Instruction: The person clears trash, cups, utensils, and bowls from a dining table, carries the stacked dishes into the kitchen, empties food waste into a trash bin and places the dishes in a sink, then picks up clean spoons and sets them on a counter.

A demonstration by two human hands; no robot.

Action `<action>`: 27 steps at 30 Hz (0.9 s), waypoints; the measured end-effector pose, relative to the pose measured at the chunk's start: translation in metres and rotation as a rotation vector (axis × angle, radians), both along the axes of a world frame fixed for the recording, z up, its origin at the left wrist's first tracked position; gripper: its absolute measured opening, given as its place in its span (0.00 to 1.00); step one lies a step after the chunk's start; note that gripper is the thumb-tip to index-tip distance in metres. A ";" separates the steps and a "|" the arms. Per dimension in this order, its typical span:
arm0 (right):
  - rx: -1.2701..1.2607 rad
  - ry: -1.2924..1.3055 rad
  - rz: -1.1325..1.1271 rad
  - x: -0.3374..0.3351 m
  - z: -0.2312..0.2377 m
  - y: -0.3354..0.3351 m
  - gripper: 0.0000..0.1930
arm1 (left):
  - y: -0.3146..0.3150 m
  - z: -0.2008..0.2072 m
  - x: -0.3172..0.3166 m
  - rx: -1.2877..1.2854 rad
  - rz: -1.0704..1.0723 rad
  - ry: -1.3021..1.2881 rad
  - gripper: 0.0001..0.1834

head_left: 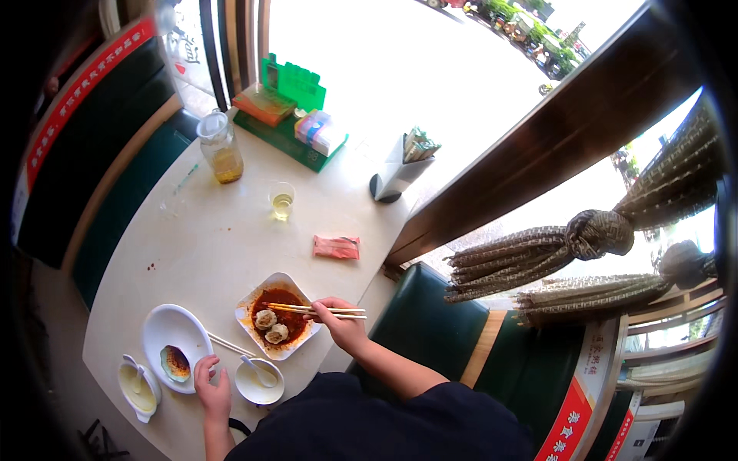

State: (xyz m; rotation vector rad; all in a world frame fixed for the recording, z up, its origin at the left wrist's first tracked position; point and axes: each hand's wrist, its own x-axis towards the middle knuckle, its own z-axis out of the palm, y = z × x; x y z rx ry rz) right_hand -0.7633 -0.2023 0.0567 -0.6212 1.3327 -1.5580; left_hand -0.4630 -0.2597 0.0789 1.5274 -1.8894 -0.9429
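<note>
My right hand (344, 326) grips a pair of wooden chopsticks (286, 306), their tips over a white square dish (304, 343) of red sauce. Two pale dumplings (276, 333) sit in that sauce. My left hand (214, 386) is open at the right rim of a white oval plate (175, 315), its fingers loosely bent; whether it touches the rim I cannot tell. On this plate lies a small dish of dark sauce (175, 363). Between the hands stands a small white bowl (260, 392) with a white spoon (263, 374); white chopsticks (231, 343) lie just beyond it.
A white bowl of pale liquid (139, 390) stands at the near left edge. Farther back are a glass pitcher (223, 154), a clear cup (282, 201), a red packet (336, 247), a green box (288, 138) and a chopstick holder (398, 173). Green seats (430, 315) flank the table.
</note>
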 end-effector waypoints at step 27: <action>0.022 0.064 -0.021 0.019 0.020 -0.014 0.10 | 0.077 -0.081 0.058 0.607 0.030 0.066 0.12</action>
